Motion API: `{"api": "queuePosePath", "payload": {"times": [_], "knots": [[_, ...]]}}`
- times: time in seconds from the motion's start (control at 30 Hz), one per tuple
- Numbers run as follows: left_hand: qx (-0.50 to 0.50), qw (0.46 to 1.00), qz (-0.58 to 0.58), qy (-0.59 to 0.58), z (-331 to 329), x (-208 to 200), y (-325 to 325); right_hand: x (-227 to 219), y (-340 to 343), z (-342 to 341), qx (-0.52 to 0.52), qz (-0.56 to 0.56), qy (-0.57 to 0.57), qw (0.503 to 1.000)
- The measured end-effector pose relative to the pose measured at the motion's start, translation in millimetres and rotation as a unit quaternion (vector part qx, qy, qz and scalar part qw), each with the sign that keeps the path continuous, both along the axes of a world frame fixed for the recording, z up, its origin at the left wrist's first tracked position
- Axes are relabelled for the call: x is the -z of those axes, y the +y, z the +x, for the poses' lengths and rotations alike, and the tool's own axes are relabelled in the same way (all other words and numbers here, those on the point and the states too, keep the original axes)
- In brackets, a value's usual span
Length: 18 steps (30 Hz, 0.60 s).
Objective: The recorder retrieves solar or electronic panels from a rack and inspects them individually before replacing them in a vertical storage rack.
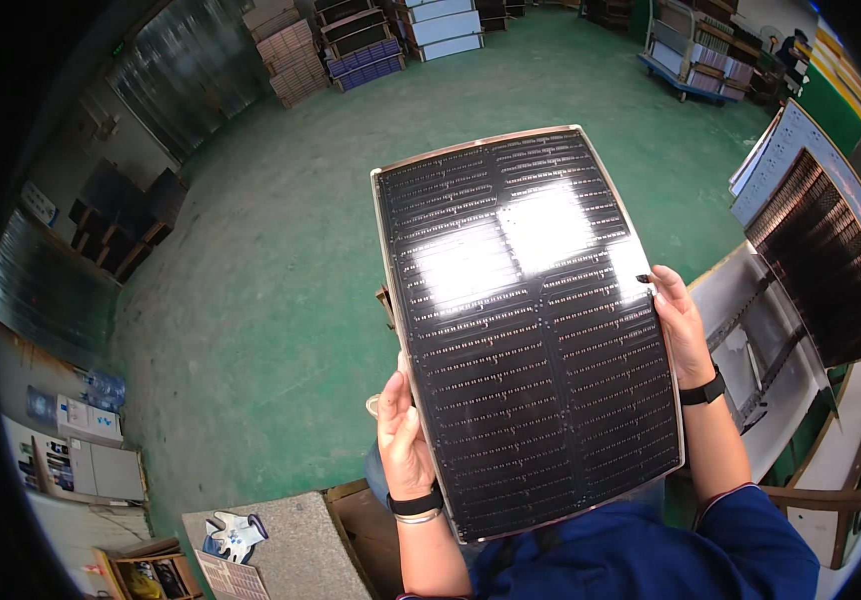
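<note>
A large black circuit board panel (496,370) with rows of small light marks is tilted up in front of me. Two bright patches of light reflect off its upper half. My left hand (407,440) grips its left edge, low down, with the thumb in front. Around the right edge, about halfway up, is my right hand (683,330), its index finger and thumb showing at the border. A small dark spot by those fingertips is too small to make out. Parts of the fingers of both hands are hidden behind the panel.
Right of me, another dark panel (823,255) leans above a grey metal tray-like surface (751,335). Gloves (235,535) and a small printed board (229,576) lie on a grey tabletop (296,545) at lower left. Stacks of panels (366,60) and a loaded blue cart (689,85) stand far off.
</note>
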State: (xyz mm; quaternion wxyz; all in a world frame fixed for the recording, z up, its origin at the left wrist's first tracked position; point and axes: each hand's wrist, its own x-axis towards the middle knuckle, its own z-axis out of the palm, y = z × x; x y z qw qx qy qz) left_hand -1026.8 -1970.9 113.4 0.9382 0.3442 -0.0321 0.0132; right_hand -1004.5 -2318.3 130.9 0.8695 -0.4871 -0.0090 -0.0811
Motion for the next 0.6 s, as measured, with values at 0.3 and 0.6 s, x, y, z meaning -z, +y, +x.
{"api": "queuePosePath", "payload": {"times": [0.3,0.6], "knots": [[0.002,1.000,0.010,-0.009,1,11,1,-3,-3,-4,0.026,-0.001,-0.022,0.999],[0.005,1.000,0.023,-0.019,1,18,3,-4,-4,-7,0.016,-0.003,-0.041,0.999]]}}
